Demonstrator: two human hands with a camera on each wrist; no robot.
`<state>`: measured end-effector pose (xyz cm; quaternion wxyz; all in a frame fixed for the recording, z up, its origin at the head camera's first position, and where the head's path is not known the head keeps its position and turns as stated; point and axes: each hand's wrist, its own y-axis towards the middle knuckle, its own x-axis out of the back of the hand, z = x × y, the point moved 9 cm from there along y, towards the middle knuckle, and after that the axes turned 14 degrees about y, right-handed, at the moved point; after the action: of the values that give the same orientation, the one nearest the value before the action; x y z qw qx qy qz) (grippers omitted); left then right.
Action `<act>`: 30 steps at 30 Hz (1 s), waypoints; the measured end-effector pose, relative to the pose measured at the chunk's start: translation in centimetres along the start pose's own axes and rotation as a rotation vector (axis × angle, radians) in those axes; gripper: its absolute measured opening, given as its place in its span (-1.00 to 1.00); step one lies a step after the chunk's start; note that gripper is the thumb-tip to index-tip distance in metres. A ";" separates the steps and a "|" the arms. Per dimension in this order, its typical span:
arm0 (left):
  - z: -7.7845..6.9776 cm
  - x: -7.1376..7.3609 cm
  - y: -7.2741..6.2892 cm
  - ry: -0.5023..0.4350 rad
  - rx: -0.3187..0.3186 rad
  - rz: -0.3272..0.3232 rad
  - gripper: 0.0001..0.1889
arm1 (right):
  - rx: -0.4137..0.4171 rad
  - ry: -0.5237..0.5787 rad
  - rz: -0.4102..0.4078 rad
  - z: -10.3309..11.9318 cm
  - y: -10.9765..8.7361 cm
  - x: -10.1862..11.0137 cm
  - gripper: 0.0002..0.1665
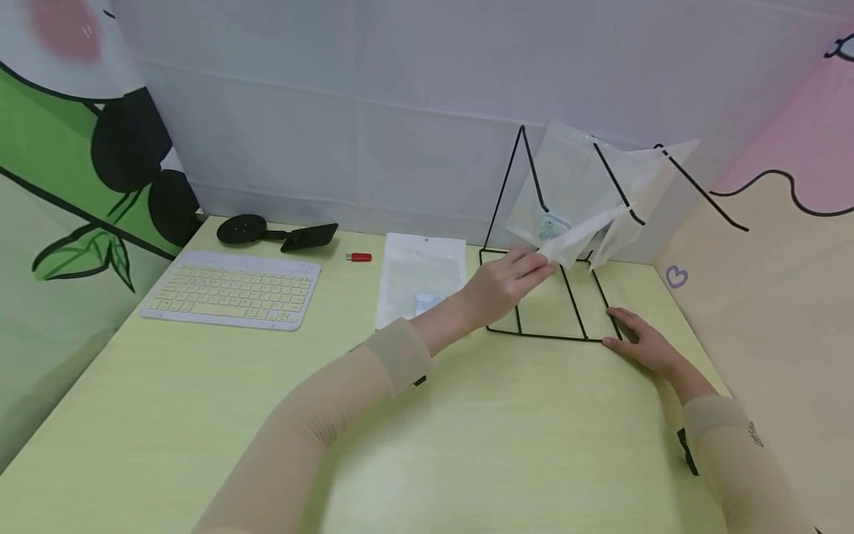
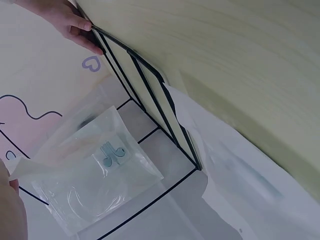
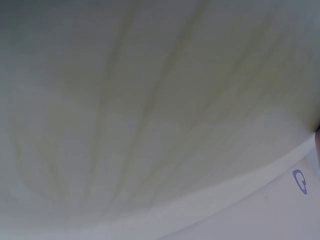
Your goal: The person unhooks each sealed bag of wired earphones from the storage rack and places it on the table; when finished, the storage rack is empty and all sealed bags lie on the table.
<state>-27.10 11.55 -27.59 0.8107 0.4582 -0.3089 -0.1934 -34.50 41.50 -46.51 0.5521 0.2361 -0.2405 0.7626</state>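
Observation:
A black wire rack [image 1: 547, 337] with tall slanting hooks stands at the back right of the table. White plastic pouches [image 1: 567, 178] hang from its hooks; one pouch [image 2: 112, 165] shows an earphone print. My left hand [image 1: 503, 285] reaches across and pinches the lower edge of a pouch between thumb and fingers. Only a sliver of that hand shows in the left wrist view. My right hand [image 1: 640, 343] holds the rack's front right corner, thumb on the front bar and fingers at the side bar. The right wrist view is mostly blurred tabletop.
A flat white pouch [image 1: 423, 274] lies left of the rack. Farther left are a red USB stick [image 1: 360, 257], a folded black stand [image 1: 310, 237] and a white keyboard [image 1: 233, 289]. A cloth wall [image 1: 400, 133] rises behind the table, with a printed wall [image 1: 767, 297] at the right.

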 end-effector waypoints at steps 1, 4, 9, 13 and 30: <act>0.0 0.1 0.0 0.000 -0.010 -0.002 -0.79 | -0.001 0.002 0.000 0.0 0.0 0.0 -0.07; -0.2 0.4 0.1 0.008 -0.042 -0.006 -0.79 | -0.002 0.003 -0.001 -0.1 -0.1 0.0 -0.07; -0.6 0.7 0.2 0.029 -0.105 -0.008 -0.78 | -0.009 -0.005 -0.001 -0.3 -0.1 0.0 -0.07; -0.7 0.8 0.2 0.033 -0.136 -0.012 -0.79 | -0.007 -0.010 -0.004 -0.2 -0.1 0.0 -0.07; -0.7 1.8 0.3 -0.016 -0.167 -0.018 -0.78 | -0.012 -0.004 0.001 -0.2 0.0 0.1 -0.07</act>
<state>-25.29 11.08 -27.06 0.8418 0.3901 -0.2942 -0.2293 -34.52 41.70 -46.64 0.5529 0.2340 -0.2463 0.7609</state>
